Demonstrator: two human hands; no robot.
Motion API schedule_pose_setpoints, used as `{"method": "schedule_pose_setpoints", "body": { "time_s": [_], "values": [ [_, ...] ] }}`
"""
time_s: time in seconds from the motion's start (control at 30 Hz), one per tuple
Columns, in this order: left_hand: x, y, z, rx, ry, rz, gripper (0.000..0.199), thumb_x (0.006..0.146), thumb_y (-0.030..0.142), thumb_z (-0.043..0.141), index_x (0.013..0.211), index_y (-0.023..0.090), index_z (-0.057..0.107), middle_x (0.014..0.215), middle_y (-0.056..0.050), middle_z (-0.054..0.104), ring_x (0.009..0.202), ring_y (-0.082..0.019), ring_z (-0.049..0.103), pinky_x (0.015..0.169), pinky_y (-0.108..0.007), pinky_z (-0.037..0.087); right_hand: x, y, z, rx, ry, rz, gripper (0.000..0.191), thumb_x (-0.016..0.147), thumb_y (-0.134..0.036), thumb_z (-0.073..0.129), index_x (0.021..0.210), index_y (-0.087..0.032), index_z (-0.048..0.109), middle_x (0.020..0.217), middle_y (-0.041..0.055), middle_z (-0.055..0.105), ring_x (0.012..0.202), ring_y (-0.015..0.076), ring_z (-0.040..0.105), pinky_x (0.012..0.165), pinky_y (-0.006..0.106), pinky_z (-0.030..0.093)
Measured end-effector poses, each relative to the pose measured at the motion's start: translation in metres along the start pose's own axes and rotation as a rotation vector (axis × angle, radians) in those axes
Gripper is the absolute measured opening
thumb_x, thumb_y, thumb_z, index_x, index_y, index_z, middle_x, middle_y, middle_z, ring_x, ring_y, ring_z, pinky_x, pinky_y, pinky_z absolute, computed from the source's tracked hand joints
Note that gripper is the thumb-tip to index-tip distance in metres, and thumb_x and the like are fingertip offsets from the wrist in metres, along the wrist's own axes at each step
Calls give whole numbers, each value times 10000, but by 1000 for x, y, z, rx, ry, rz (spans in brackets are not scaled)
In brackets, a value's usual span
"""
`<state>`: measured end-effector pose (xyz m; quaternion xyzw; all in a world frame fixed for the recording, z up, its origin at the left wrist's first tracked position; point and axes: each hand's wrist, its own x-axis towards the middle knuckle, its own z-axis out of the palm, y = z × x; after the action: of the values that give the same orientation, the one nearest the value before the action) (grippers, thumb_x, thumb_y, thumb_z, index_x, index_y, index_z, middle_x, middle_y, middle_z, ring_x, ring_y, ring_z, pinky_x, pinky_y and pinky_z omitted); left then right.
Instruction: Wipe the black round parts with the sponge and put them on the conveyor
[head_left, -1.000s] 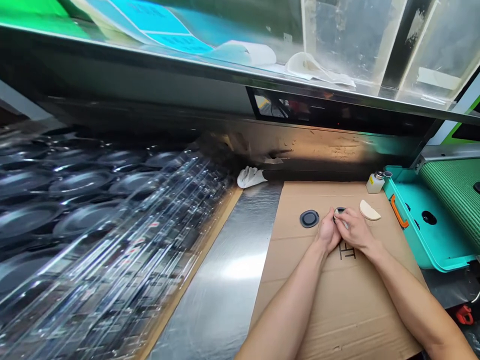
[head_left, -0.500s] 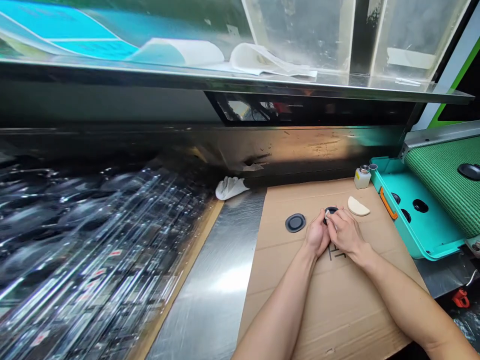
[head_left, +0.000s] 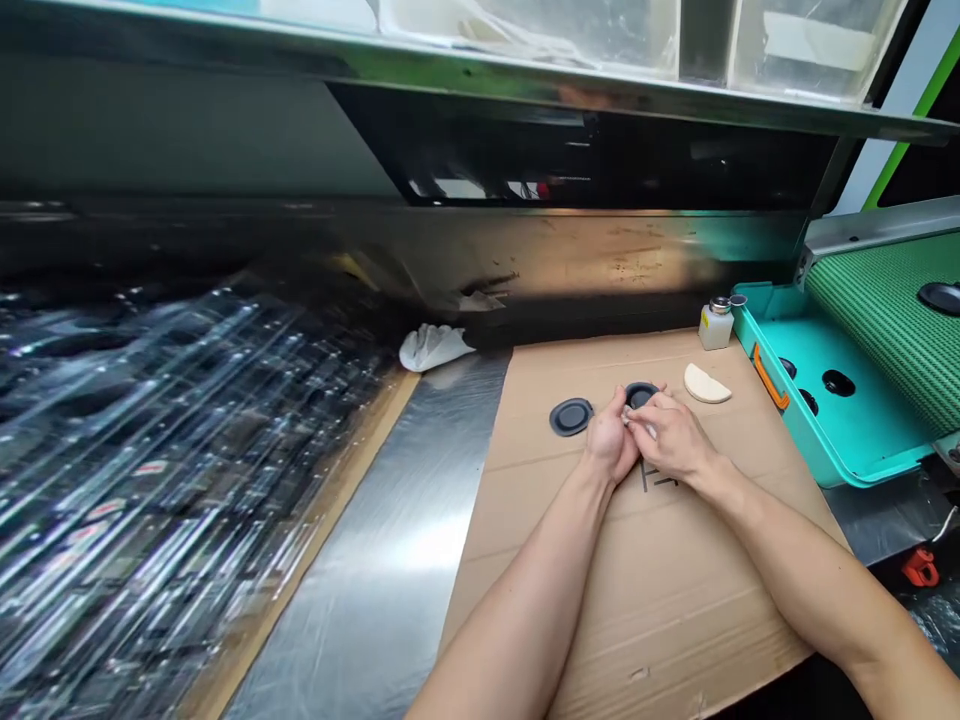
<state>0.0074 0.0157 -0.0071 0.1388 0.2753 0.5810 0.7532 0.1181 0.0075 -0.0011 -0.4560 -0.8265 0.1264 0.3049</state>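
Note:
Over the cardboard sheet (head_left: 540,500) my two hands meet. My left hand (head_left: 610,440) grips a dark oval part (head_left: 640,393) by its near edge. My right hand (head_left: 671,437) is pinched on a small white piece (head_left: 630,412), held against the near edge of that part. A second dark oval part (head_left: 571,417) lies flat on the cardboard, left of my left hand. Beyond my right hand rests a cream half-round pad (head_left: 706,384).
A white bottle (head_left: 715,325) stands at the cardboard's back right. Beside it, a turquoise bin (head_left: 862,470) holds several dark parts under a green conveyor belt (head_left: 892,320). A crumpled white glove (head_left: 433,347) lies back left, near plastic-wrapped stock (head_left: 150,480).
The view has tilted down and shifted right, so everything appears higher and further left. The white piece shows more between my fingers, at the part's near edge.

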Motion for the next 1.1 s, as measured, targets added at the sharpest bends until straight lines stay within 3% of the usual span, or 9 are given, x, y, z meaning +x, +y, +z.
{"method": "schedule_pose_setpoints", "body": {
  "time_s": [0.13, 0.27, 0.43, 0.57, 0.67, 0.83, 1.1],
  "values": [
    [0, -1, -2, 6, -12, 10, 460, 1010, 419, 403, 1098, 90, 712, 1170, -188, 725, 1242, -317, 619, 1095, -497, 474, -1, -7, -8, -131, -67, 87, 167, 912, -214, 558, 1002, -220, 698, 1016, 60, 649, 924, 203, 595, 784, 290, 463],
    [1, -6, -2, 14, 12, 103, 381, 1022, 324, 402, 1001, 92, 704, 1064, -166, 750, 1177, -280, 657, 1069, -476, 500, -1, 0, -15, -239, 8, 181, 171, 944, -205, 509, 1009, -198, 667, 1004, 84, 651, 906, 209, 592, 789, 295, 446],
    [3, -10, 0, -2, 27, 135, 266, 989, 248, 511, 824, 120, 676, 938, -112, 752, 1088, -226, 691, 1069, -381, 503, 8, 6, -9, -193, 43, -20, 142, 964, -190, 494, 935, -217, 631, 968, 50, 632, 917, 191, 572, 815, 273, 428],
    [2, -11, 3, -20, 17, 137, 279, 1012, 222, 448, 989, 123, 707, 985, -99, 756, 1106, -203, 686, 1082, -355, 491, 20, 5, -3, -260, 125, 49, 185, 997, -208, 448, 924, -208, 619, 948, 60, 612, 922, 204, 557, 830, 292, 417],
    [2, -11, 2, -12, 28, 157, 318, 1024, 217, 412, 1110, 109, 698, 1022, -111, 759, 1096, -196, 692, 1068, -348, 501, 23, 5, -3, -295, 116, 126, 177, 998, -219, 450, 960, -198, 622, 983, 77, 619, 932, 217, 564, 826, 308, 422],
    [5, -12, -1, 45, 29, 171, 339, 1031, 235, 398, 1106, 93, 697, 1001, -121, 763, 1001, -205, 721, 1010, -388, 542, 20, 6, -8, -264, 87, 259, 182, 998, -236, 451, 1045, -195, 622, 1054, 95, 636, 956, 225, 595, 799, 312, 435],
    [8, -10, -3, 36, 58, 196, 335, 1021, 234, 406, 1081, 75, 694, 1000, -153, 765, 1067, -241, 709, 1025, -427, 529, 14, 2, -15, -220, 33, 369, 177, 958, -224, 483, 1035, -170, 633, 1044, 132, 695, 926, 252, 652, 744, 323, 443]
  ]
}}
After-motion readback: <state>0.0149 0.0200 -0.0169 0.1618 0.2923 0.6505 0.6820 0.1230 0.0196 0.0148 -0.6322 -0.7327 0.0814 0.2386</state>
